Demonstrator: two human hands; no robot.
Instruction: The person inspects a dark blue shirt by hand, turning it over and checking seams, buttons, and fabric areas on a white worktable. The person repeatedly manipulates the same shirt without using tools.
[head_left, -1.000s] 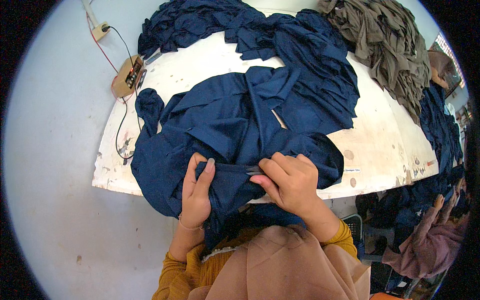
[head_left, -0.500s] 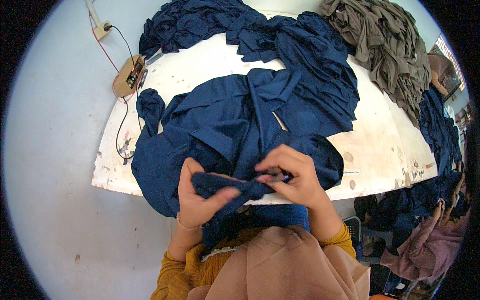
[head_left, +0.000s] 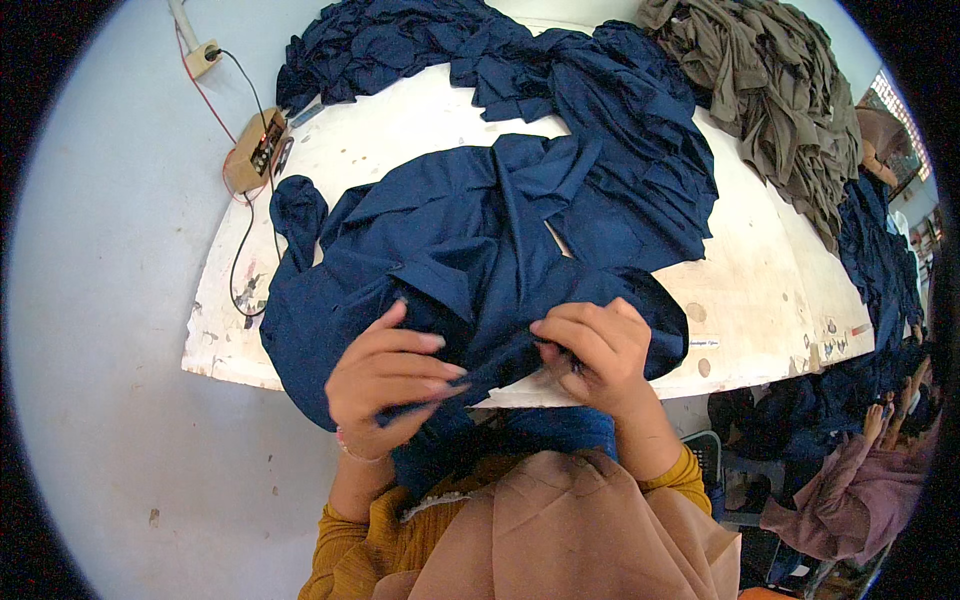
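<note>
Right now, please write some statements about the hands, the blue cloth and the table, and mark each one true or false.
1. Both hands pinch the same navy garment. True: the left hand and the right hand grip a fold of it at the near table edge.
2. The white table holds only blue cloth. False: an olive-grey pile lies at its far right.
3. A small wooden box with wires sits at the table's far left corner. True.
4. The navy garment lies wholly on the table. False: part of it hangs over the near edge.
5. The right hand rests flat and open. False: its fingers curl on the cloth.
</note>
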